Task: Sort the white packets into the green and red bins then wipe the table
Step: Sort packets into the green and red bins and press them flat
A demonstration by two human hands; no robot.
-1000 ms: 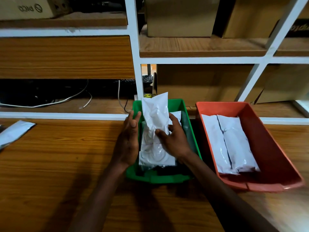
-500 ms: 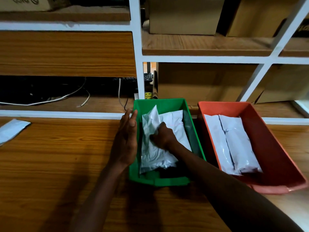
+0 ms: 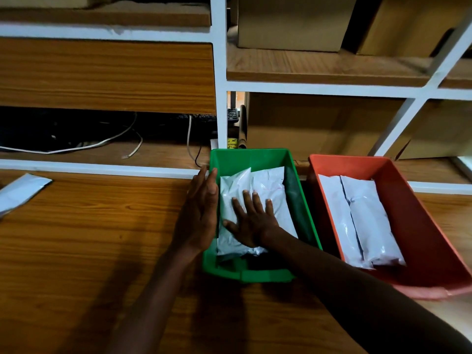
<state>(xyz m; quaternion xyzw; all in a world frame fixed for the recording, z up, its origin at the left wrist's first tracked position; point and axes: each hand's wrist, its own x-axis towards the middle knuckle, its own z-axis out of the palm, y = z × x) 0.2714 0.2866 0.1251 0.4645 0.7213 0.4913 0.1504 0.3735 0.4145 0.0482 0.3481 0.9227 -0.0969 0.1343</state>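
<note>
White plastic packets [image 3: 265, 190] lie in the green plastic bin [image 3: 255, 159], and two more [image 3: 362, 221] lie in the red plastic bin [image 3: 421, 226] just beside it on the brown wooden table [image 3: 89, 238]. The right hand [image 3: 252, 223] presses flat on the green bin's packets with fingers spread, holding nothing, while the left hand [image 3: 199, 215] rests flat and open against that bin's left wall. One more white packet [image 3: 18, 192] lies far left.

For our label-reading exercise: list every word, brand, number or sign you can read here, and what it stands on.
None can be read.
Yellow label behind the green bin: dark print, too small and blurred.
White packet in that bin: faint reddish marks, not legible.
</note>
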